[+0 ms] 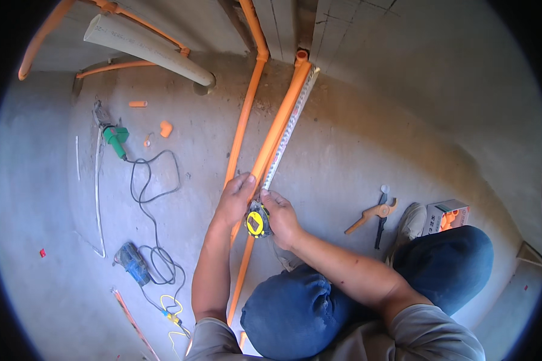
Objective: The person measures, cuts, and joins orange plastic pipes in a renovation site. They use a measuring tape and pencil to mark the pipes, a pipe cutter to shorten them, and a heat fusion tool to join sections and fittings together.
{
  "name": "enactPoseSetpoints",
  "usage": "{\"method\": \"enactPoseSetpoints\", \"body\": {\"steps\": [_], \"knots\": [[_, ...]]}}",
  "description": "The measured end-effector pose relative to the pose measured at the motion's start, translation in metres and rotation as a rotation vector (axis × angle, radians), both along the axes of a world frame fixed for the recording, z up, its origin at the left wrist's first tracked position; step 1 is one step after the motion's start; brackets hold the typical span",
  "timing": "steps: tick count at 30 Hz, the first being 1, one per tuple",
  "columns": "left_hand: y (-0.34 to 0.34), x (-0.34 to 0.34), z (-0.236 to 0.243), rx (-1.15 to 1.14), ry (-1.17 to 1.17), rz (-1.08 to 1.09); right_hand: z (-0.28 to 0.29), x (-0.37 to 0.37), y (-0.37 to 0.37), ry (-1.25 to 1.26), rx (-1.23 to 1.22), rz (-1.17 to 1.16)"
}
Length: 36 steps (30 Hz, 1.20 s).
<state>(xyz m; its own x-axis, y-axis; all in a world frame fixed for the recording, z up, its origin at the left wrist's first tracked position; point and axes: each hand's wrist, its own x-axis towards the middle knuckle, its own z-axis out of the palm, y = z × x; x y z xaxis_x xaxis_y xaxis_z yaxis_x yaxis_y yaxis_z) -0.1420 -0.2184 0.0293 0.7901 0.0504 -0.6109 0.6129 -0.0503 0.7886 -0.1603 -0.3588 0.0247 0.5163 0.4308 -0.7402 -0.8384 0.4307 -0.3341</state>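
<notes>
To my left on the grey floor (pixel 337 168) I see a green-bodied power tool (pixel 115 137), its dark cord (pixel 179 177) looping down near a blue power tool (pixel 135 265), with a short orange pipe piece (pixel 138 104) and an orange elbow fitting (pixel 165 129) near the green one. Above them slants a thick off-white pipe (pixel 150 54) (its lower end meets the concrete). Over on my right lies an orange-and-black hand cutter (pixel 377 211), and beyond it sits an open box (pixel 432 220) holding orange fittings (pixel 448 220).
</notes>
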Motion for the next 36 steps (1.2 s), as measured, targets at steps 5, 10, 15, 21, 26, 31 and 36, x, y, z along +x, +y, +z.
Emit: {"method": "enactPoseSetpoints", "body": {"steps": [5,10,15,21,26,31,36], "knots": [[-0.006,0.025,-0.002,0.075,-0.082,-0.078,0.012,-0.011,0.0,0.165,0.038,0.103],[-0.017,0.036,-0.017,-0.033,-0.08,0.012,-0.001,-0.018,-0.01,0.247,0.239,0.223],[-0.016,0.031,-0.018,-0.055,-0.064,-0.019,-0.001,-0.029,-0.012,0.22,0.428,0.285],[-0.021,0.027,-0.005,-0.095,-0.005,-0.01,0.008,-0.035,-0.012,0.271,0.356,0.275],[-0.025,0.043,0.008,0.072,-0.162,-0.118,-0.005,-0.029,-0.011,0.256,0.199,0.319],[-0.022,0.039,0.006,0.067,-0.097,-0.105,0.004,-0.035,-0.005,0.254,0.191,0.297],[-0.024,0.036,0.007,0.061,-0.164,-0.142,0.001,-0.033,-0.01,0.201,0.256,0.347]]}}
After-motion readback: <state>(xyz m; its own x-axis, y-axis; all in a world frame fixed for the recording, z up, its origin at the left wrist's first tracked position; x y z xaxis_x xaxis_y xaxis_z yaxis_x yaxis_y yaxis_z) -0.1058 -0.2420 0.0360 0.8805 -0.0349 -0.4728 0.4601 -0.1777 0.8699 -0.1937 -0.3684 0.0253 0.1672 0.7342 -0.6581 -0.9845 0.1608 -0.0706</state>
